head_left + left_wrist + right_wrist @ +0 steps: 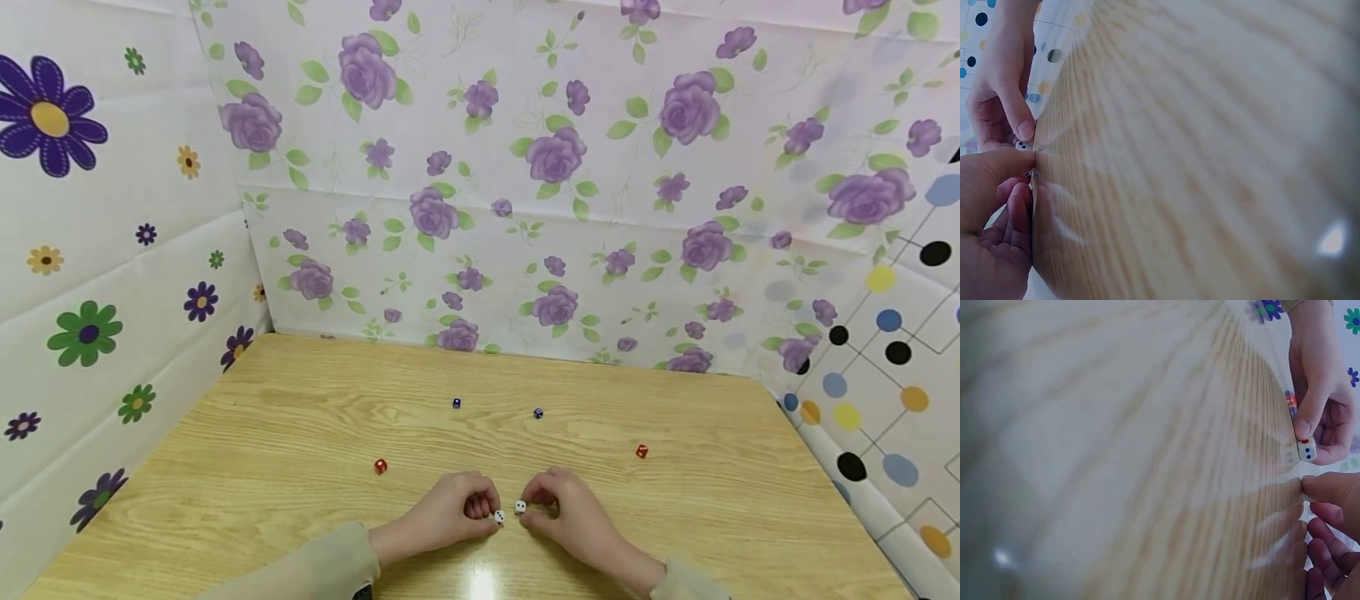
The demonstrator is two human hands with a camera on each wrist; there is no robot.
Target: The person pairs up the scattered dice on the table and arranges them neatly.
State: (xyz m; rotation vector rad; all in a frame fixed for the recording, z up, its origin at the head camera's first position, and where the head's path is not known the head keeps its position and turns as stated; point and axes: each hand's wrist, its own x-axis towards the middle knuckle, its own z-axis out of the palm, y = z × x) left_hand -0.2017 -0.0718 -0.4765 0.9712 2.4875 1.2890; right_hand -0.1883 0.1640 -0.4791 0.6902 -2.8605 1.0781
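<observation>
Table (300, 400): shines in light yellow-brown wood grain, catches a bright glare spot (482, 583) at the near side, mirrors fingers faintly in both wrist views. Back cloth (495, 242): hangs white behind the far edge, creased across, printed with purple roses and green leaves. Left cloth (165, 317): closes off that side with bold purple, green and orange flowers. Right cloth (870, 383): carries coloured dots joined by thin lines.

Left hand (450, 510): pinches a white die (499, 517) between thumb and finger, low at the near middle of the table. Right hand (573, 521): pinches a second white die (521, 507) the same way, just beside the first, a narrow gap between. Probably rests on the wood in each case; too covered by fingertips to be sure.

Farther out: a blue die (457, 403) and, to its right, a second blue die (538, 413). Out to the left: a red die (381, 467). Out to the right: another red die (642, 452). On both forearms: pale sleeves (337, 560).
</observation>
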